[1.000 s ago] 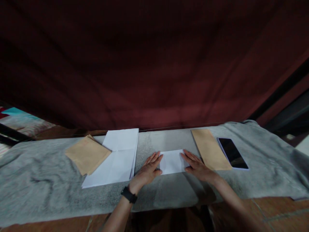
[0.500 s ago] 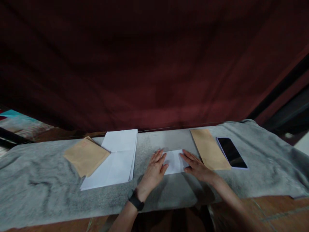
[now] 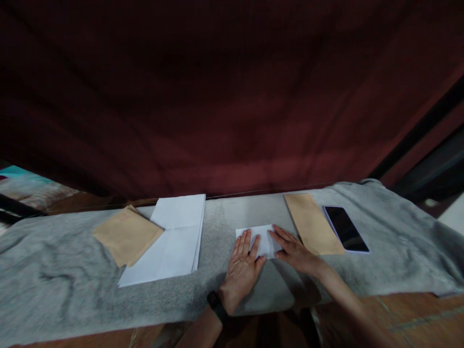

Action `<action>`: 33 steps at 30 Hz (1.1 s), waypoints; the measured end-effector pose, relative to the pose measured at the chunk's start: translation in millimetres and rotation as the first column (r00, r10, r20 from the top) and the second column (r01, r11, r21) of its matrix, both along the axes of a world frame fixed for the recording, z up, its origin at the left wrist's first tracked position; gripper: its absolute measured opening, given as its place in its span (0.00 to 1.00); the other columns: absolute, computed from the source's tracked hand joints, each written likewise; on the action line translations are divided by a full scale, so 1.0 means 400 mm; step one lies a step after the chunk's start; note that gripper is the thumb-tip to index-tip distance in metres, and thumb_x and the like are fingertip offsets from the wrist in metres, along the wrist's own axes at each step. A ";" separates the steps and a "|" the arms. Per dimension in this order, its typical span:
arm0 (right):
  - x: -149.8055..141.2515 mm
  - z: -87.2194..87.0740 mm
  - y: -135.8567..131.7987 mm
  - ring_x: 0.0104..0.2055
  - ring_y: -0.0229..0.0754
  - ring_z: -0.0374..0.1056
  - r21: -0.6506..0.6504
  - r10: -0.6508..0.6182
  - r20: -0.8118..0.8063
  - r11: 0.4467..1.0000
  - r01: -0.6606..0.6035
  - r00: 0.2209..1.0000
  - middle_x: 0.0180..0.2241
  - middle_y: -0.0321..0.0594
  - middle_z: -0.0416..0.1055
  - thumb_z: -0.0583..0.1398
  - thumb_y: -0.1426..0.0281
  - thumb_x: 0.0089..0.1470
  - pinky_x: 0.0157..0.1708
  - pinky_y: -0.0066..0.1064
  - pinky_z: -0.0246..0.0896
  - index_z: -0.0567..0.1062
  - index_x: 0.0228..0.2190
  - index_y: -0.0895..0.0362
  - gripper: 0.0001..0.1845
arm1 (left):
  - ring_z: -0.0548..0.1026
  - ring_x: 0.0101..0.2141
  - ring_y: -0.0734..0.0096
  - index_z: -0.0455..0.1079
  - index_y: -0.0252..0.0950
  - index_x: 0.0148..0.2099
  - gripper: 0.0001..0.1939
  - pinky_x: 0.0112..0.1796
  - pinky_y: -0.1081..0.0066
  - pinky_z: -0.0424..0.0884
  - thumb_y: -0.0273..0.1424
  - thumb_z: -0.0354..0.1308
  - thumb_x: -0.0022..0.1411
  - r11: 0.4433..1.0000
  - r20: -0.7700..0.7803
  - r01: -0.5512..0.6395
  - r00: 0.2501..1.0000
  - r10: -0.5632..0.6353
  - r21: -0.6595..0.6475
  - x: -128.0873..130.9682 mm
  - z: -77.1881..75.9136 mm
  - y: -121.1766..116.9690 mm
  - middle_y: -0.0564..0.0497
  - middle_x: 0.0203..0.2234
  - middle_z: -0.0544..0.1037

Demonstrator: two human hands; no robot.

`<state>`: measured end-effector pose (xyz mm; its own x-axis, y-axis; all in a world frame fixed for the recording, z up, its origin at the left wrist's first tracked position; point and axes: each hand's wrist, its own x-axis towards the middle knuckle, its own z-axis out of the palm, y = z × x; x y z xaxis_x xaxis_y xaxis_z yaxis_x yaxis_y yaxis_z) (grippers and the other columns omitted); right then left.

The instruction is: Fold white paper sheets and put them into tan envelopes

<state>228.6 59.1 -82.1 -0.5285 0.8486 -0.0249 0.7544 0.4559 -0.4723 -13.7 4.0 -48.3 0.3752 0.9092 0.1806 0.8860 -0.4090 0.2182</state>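
Where the small white paper lies flat on grey cloth, beside the brown envelope: left hand, fingers lightly spread atop it, gripping nothing; right hand, fingers extended over its right end, likewise. Advised: even pressure, edges square.

Left hand lies splayed palm-down — right hand angles inward.

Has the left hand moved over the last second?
Yes, rightward: the left hand is closer to the phone and now covers part of the small white paper instead of lying at its left edge.
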 end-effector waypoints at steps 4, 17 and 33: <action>-0.003 0.008 -0.005 0.72 0.48 0.47 0.087 -0.002 -0.032 0.996 0.004 0.999 0.70 0.45 0.51 0.54 0.66 0.64 0.69 0.47 0.49 0.59 0.67 0.52 0.32 | 0.47 0.70 0.52 0.49 0.38 0.73 0.31 0.66 0.47 0.55 0.41 0.48 0.73 1.000 -0.013 -0.011 1.000 0.011 -0.002 0.005 -0.005 0.000 0.40 0.72 0.50; -0.170 0.050 -0.086 0.71 0.47 0.49 0.387 -0.027 0.023 0.922 0.016 0.999 0.69 0.46 0.53 0.47 0.61 0.70 0.69 0.47 0.49 0.54 0.69 0.57 0.30 | 0.47 0.70 0.59 0.44 0.32 0.74 0.30 0.67 0.52 0.54 0.31 0.40 0.74 1.000 0.018 0.017 1.000 -0.018 0.011 -0.005 -0.026 0.005 0.40 0.71 0.52; -0.138 0.025 -0.085 0.71 0.50 0.48 0.462 -0.221 0.041 0.869 0.178 0.974 0.70 0.47 0.49 0.50 0.60 0.69 0.70 0.49 0.45 0.49 0.70 0.56 0.33 | 0.47 0.70 0.58 0.39 0.34 0.75 0.32 0.68 0.51 0.51 0.34 0.41 0.74 0.990 0.028 -0.140 0.990 0.140 -0.015 -0.044 -0.028 0.027 0.42 0.71 0.51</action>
